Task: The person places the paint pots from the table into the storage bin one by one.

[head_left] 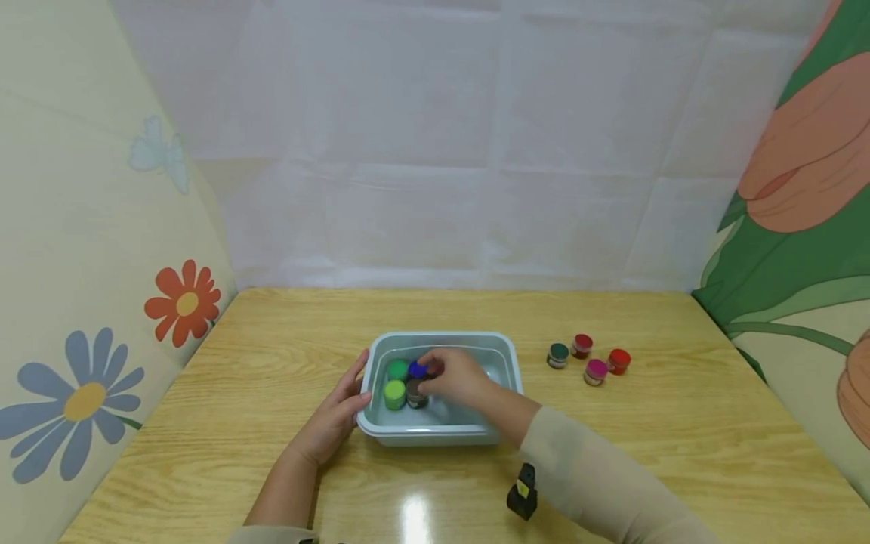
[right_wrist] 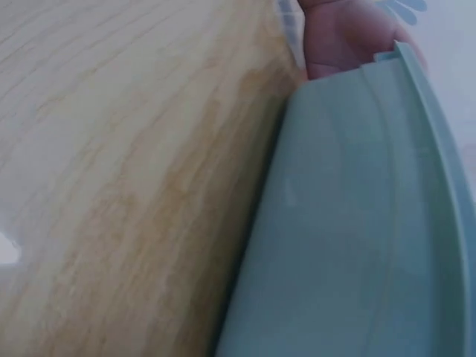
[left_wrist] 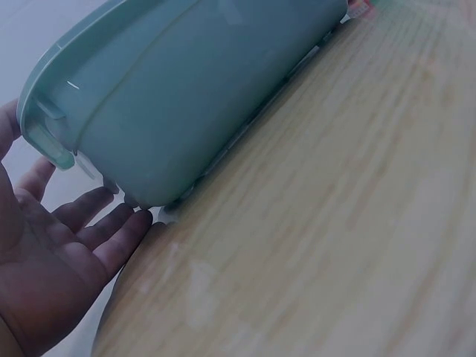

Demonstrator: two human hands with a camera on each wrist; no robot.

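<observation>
A pale blue plastic tub [head_left: 511, 361] stands mid-table. Inside at its left end are a dark green jar [head_left: 397, 369], a light green jar [head_left: 394, 394], a blue-lidded jar [head_left: 417, 370] and a dark jar [head_left: 415, 396]. My right hand [head_left: 448, 376] reaches into the tub, fingers curled with the tips and thumb pinching the blue-lidded jar. My left hand [head_left: 343, 408] lies flat with straight fingers against the tub's left outer wall. In the left wrist view the left hand's fingers [left_wrist: 111, 227] touch the tub [left_wrist: 186, 89] near its base. The right wrist view shows only the tub's wall [right_wrist: 357, 223].
Several small jars stand right of the tub: dark green [head_left: 558, 355], dark red [head_left: 581, 345], magenta [head_left: 595, 372], red [head_left: 618, 361]. A small black device [head_left: 522, 493] is strapped by my right sleeve. Cloth walls close in the wooden table [head_left: 272, 355] on three sides.
</observation>
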